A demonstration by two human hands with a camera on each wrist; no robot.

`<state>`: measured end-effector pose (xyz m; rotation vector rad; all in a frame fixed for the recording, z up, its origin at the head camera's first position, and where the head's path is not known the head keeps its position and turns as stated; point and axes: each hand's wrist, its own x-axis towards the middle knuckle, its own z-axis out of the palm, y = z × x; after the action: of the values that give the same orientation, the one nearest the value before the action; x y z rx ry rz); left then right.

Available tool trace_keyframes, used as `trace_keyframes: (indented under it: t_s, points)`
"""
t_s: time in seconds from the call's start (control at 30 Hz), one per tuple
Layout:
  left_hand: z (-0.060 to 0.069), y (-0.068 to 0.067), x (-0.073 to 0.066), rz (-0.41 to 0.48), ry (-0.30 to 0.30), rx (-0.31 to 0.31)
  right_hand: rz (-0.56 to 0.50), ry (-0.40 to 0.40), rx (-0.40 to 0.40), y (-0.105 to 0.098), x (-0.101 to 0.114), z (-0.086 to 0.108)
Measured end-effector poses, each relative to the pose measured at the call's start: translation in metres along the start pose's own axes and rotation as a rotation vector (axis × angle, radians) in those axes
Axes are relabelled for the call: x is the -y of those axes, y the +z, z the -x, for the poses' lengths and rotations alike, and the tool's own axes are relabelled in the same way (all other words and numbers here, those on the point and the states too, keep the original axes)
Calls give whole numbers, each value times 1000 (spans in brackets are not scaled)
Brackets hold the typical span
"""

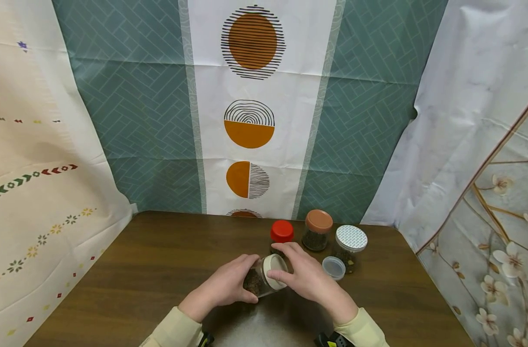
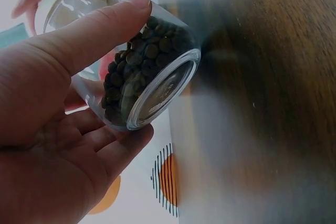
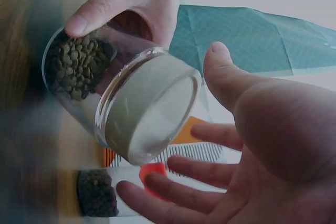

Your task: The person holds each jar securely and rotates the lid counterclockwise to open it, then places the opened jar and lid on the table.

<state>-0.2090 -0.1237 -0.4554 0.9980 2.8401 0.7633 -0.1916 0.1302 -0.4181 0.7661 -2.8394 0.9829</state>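
My left hand [image 1: 227,284] grips a clear jar [image 2: 149,61] round its body, the thumb on one side and fingers on the other. Small dark brown pellets [image 3: 79,64] lie inside the jar. Tilted in that hand, the jar has its white lid [image 1: 274,271] turned toward my right hand [image 1: 307,274]. Around the lid, the right thumb and fingers [image 3: 199,187] are spread; in the right wrist view a gap shows between them and the lid. Behind the right hand stands a red-lidded jar [image 1: 282,231], its lower part mostly hidden in the head view.
To the right on the brown wooden table [image 1: 177,250] stand a jar with an orange-brown lid [image 1: 318,221] and a jar with a white patterned lid [image 1: 351,238]. A small translucent lid or cup [image 1: 334,267] is in front of them. A patterned cloth [image 1: 255,188] hangs behind the table.
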Motion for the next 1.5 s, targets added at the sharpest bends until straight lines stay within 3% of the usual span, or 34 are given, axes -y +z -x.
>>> trace_keyframes:
  t_s: [0.1,0.2,0.77,1.23,1.37,1.5]
  points:
    - [0,0,0,-3,1,-6,-1,93,6,2,1,0]
    - [0,0,-1,5,-3,-1,6,103,21,3,2,1]
    - [-1,2,1,0,5,-5,11,-98,40,-2,-3,2]
    - [1,1,1,12,8,-11,45,-200,85,-5,-6,3]
    - [0,1,1,7,7,-11,32,-176,68,-4,-4,2]
    - [-1,2,1,-5,7,-7,33,-74,22,-1,-2,2]
